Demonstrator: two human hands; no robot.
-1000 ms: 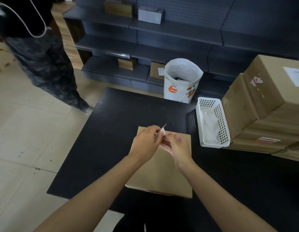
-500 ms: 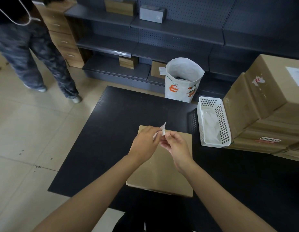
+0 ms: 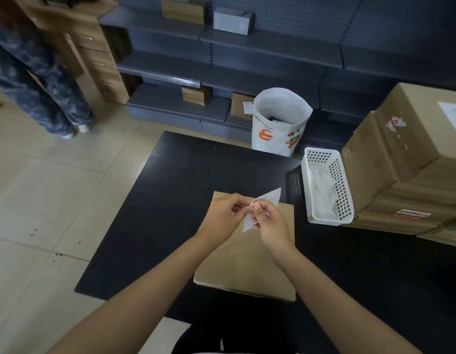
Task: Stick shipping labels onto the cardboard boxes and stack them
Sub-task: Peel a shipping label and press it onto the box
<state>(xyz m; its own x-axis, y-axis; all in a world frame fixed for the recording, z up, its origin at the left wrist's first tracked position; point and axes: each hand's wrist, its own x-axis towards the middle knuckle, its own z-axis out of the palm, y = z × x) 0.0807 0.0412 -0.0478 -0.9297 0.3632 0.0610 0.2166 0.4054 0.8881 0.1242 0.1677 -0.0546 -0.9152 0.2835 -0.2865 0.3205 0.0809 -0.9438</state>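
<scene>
Two hands are working over the flat cardboard box (image 3: 243,261) lying on the black table (image 3: 150,226). We are pinching a white label (image 3: 269,196) with the left hand (image 3: 225,215) and right hand (image 3: 271,224), fingers curled on it, above the box's far half. Beyond the box to the right, a white basket (image 3: 343,190) is sitting just beside stacked cartons (image 3: 410,159); a white bag (image 3: 280,123) is standing farther off.

- Matt brown cardboard is seen on the box (image 3: 247,261).
- The table (image 3: 170,190) beneath the box is finished matt black.
- White perforated plastic forms the basket (image 3: 343,190) beside it.
</scene>
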